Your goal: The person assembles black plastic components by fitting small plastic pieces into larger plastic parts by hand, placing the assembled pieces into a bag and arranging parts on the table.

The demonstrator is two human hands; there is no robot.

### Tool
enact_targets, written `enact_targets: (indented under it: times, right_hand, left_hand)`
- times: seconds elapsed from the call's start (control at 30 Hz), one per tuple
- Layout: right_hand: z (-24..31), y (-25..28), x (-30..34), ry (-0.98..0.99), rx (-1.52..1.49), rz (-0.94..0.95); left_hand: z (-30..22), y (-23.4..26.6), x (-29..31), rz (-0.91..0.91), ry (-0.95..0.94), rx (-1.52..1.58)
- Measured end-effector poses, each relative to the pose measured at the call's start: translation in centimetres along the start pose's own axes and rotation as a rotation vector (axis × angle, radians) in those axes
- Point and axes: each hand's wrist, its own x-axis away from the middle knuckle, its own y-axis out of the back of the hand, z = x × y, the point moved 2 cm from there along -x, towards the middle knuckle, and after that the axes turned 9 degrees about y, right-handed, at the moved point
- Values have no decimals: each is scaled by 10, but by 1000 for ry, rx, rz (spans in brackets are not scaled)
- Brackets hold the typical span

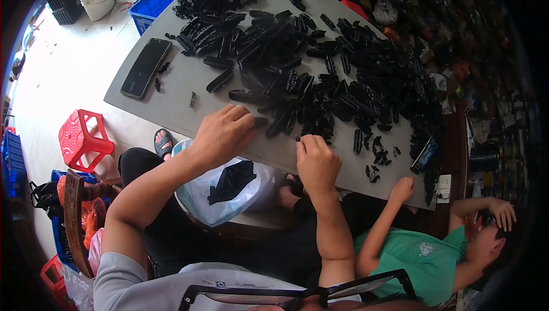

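- Your two bare hands were at the near edge of a pale desk (183,74), which was covered in heaps of black plastic pieces.
- The step in hand seemed to be sorting or handling these pieces one at a time; the pictures could not settle which.
- The next move probably called for a light fingertip pinch and a clear view of the chosen piece, since the others lay tangled close by.
- Your left hand (227,131) had its fingers bent downward, with a dark piece (261,122) just beside the fingertips, on their right. Whether it was gripped, you could not tell.
- Your right hand (318,159) was curled, thumb and fingers drawn together at the desk edge. A tiny dark speck showed at the fingertips, but whether it was held could not be told.
- Long black pieces (251,42) spread beyond both hands, farther across the desk.
- A mound of small black pieces (317,121) lay just beyond your right hand.
- Below the desk edge, between your forearms, was a white bag (260,188) with something black inside.
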Motion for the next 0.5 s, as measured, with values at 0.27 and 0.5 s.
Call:
enact_targets:
  times: [0.27,0.5]
  right_hand:
    - [13,1,-3,79,-167,-33]
    - [10,0,-1,67,-57,-9]
  left_hand:
    - [3,2,8,102,-70,51]
    - [8,5,5,-30,-19,-41]
